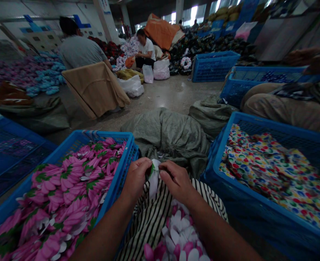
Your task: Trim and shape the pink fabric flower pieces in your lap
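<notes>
A small white petal-shaped piece (154, 183) with a green patch near its top hangs in front of my lap. My left hand (136, 177) pinches its upper left edge between thumb and fingers. On the other side, my right hand (176, 180) has thumb and fingers closed at its upper right edge. Across my lap lies black-and-white striped cloth (152, 221). A heap of white and pink petal-shaped pieces (177, 232) rests on it between my forearms. Whether these pieces are fabric or another material I cannot tell for sure.
At left stands a blue crate (130, 136) of pink-and-green petal pieces (70, 177). Another blue crate (217, 159) at right holds colourful dotted pieces (269, 159). Grey-green sacks (171, 130) lie ahead. A co-worker (279, 101) sits at right; others sit farther off.
</notes>
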The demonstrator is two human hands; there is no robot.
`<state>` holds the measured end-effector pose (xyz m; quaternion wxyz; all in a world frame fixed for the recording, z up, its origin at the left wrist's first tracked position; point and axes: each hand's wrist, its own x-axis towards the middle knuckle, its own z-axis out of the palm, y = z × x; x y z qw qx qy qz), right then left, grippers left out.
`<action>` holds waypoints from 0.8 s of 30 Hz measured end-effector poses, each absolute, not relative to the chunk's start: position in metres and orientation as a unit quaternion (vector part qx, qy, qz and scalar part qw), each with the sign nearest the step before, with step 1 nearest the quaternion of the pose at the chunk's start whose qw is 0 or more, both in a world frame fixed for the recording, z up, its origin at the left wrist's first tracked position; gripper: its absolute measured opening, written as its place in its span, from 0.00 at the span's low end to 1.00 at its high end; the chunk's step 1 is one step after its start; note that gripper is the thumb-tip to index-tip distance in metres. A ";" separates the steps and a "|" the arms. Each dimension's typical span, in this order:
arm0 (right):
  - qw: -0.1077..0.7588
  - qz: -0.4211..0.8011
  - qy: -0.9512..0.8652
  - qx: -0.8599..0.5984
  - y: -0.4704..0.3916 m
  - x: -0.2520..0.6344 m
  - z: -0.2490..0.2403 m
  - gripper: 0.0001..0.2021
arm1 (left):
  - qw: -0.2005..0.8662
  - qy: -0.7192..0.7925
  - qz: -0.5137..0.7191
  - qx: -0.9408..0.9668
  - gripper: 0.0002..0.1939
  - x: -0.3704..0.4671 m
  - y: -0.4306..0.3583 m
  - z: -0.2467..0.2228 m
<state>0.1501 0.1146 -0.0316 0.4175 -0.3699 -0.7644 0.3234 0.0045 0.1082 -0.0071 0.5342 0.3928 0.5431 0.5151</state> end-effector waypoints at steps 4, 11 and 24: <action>0.397 0.293 -0.786 -0.371 0.113 0.149 -0.029 0.09 | 0.546 0.541 0.502 0.396 0.11 0.004 0.105 -0.005; 0.404 0.289 -0.788 -0.363 0.112 0.149 -0.030 0.09 | 0.555 0.536 0.491 0.405 0.11 0.005 0.104 -0.008; 0.564 0.508 -0.498 -0.419 0.122 0.146 -0.038 0.15 | 0.580 0.521 0.512 0.359 0.10 0.005 0.104 -0.010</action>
